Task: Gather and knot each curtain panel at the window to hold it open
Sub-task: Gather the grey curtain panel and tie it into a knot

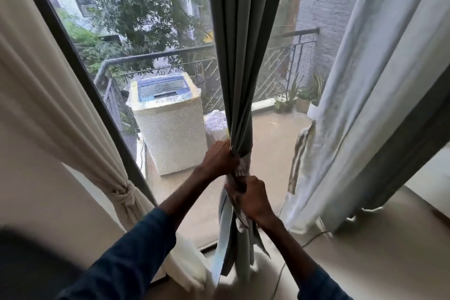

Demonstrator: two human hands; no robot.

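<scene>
Two hands grip the grey curtain panel (239,56), which hangs down the middle of the window and is bunched into a tight rope where they meet it. The left hand (218,159) is the upper one, its fingers (229,154) curled round the gathered cloth from the left side. Just below, the right hand (250,198) closes on the twisted part, where a pale lining shows between the grey folds. Beneath the right hand the rest of the panel drops loose to the floor (365,251).

At the left a cream curtain (48,105) is drawn aside and tied in a knot (125,193) low down. At the right a pale curtain (353,105) hangs ungathered, well apart from both hands. Through the glass a washing machine (168,117) stands on the balcony against a metal railing (158,55), with potted plants (302,97) at the far end.
</scene>
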